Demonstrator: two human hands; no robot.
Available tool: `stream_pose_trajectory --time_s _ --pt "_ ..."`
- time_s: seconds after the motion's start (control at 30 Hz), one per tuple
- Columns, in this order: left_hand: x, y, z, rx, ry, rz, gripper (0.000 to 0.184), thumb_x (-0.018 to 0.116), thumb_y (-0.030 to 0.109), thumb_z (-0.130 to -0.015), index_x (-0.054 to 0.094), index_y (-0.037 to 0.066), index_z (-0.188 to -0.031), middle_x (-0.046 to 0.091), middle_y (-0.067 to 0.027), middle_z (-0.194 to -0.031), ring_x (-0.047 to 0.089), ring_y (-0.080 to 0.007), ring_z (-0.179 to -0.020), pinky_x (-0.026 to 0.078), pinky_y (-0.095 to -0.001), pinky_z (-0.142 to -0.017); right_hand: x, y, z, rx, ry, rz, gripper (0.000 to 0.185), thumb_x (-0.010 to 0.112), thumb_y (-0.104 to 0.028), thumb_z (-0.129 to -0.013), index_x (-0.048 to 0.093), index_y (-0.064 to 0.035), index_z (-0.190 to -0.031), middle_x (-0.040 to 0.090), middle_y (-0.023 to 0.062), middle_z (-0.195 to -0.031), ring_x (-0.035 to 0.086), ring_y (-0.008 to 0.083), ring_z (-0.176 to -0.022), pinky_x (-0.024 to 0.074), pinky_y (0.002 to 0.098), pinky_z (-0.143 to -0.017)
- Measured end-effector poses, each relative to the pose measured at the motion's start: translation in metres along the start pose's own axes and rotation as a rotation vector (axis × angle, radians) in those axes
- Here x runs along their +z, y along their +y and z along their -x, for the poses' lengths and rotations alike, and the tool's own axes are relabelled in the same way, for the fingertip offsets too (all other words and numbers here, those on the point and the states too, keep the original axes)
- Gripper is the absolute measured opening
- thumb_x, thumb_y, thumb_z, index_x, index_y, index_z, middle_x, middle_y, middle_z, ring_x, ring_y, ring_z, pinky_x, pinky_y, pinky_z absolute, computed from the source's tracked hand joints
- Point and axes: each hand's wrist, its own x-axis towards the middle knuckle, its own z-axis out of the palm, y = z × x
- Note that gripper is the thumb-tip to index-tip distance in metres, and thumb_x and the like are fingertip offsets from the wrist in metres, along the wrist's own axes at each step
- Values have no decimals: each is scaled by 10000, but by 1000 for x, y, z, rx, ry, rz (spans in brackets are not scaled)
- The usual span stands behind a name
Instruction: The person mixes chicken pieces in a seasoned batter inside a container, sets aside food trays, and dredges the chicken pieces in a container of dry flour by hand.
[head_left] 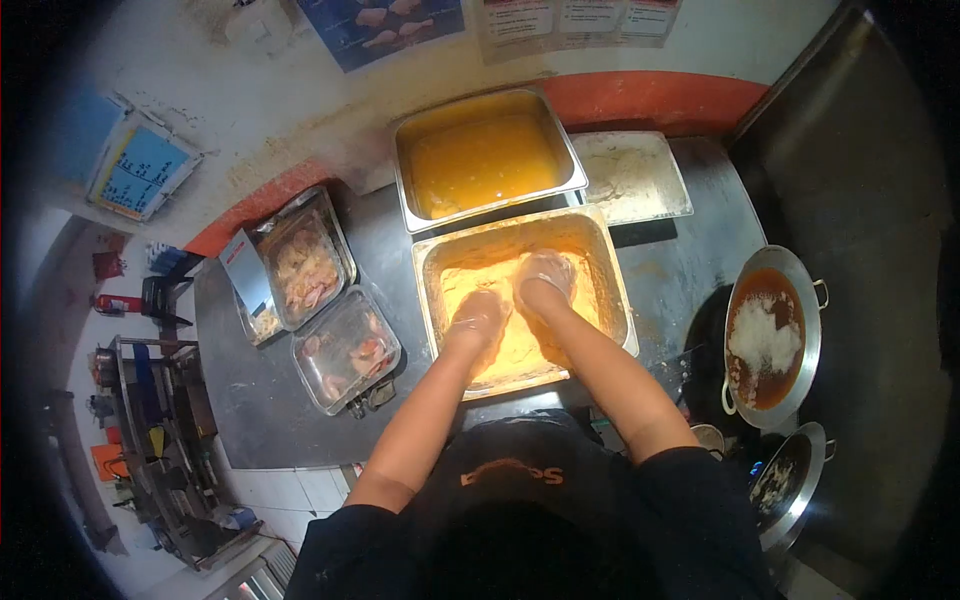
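One metal pan [612, 285] of pale powder [462, 282]
Left hand [480, 315] and right hand [548, 274] dip inside; whether either grips anything, one cannot tell.

Matt, rough powder [527, 348] sits in a metal tray [630, 335].

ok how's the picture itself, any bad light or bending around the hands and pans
Head view, overall: fisheye bend, the red wall stripe bowed, corners black; head view, middle: bright light on the tub, fingers of the left hand and right hand hard to make out; head view, lower right: lower pan in shadow.
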Motion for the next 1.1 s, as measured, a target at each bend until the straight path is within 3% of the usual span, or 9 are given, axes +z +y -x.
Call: stream_pose_trajectory --time_s 0.1,0.33,0.47,0.57,0.63,0.73,0.87,0.93,1.1 --pt "-7 -6 1 -84 -8 80 305 549 253 -845 652 12 -1002 636 -245 -1016 598 -385 -995 469 -452 -838 3 7 -5 -288 33 343 243 636 -254 -741 720 -76 -884 689 166 -936 664 314 -936 524 399 -797" --pt "-1 -21 2 13 374 288 238 586 208 -817 671 44 -968 645 -231 -992 614 -372 -970 480 -436 -862 -38 20 9 -443 67 -3 196 528 -185 -856 665 -49 -891 660 137 -995 639 303 -889 513 386 -716" --pt "-9 -15 2 106 263 402 262 620 198 -786 665 51 -999 639 -224 -1030 596 -364 -1013 466 -420 -896 -19 50 12 -188 -25 -1037 192 446 -88 -912 582 -20 -1028 610 153 -912 590 310 -780 502 386 -735" --pt "-10 -6 1 97 208 428 284 623 173 -778 670 64 -1036 645 -213 -1039 599 -358 -1013 464 -410 -907 -4 61 1 -371 19 -723 230 417 -108 -927 609 -17 -1013 632 175 -990 616 322 -859 492 377 -796" --pt "-5 -7 -1 104 237 445 300 617 136 -774 674 67 -1060 645 -208 -1066 598 -351 -1022 463 -396 -914 -35 47 15 -618 -65 284 276 406 -140 -930 639 -21 -1018 630 198 -1087 612 355 -964 473 382 -868" --pt "-11 -6 1 140 140 429 297 588 88 -769 681 62 -1049 645 -195 -1090 599 -346 -1027 466 -381 -914 -42 45 30 -275 -149 -76 261 466 -156 -884 666 -39 -1005 615 207 -1144 597 362 -1033 469 391 -896" --pt "3 -30 -11 368 261 440 295 564 71 -769 688 67 -1036 649 -183 -1090 599 -342 -1028 467 -370 -916 -29 56 24 -293 -107 -68 249 525 -168 -840 671 -51 -1004 626 206 -1113 590 355 -1044 453 409 -925" --pt "-23 -15 2 70 97 602 296 560 85 -766 686 71 -1034 655 -170 -1085 601 -344 -1026 467 -380 -909 -28 47 35 -397 212 -127 306 577 -273 -797 680 -46 -973 651 242 -964 626 372 -933 482 440 -809" --pt "5 -14 -16 86 306 411 237 579 115 -785 680 50 -989 675 -171 -984 633 -312 -929 486 -372 -830 -16 12 41 -636 -58 67 318 620 -307 -774 681 -53 -955 659 216 -967 621 372 -937 471 463 -819"
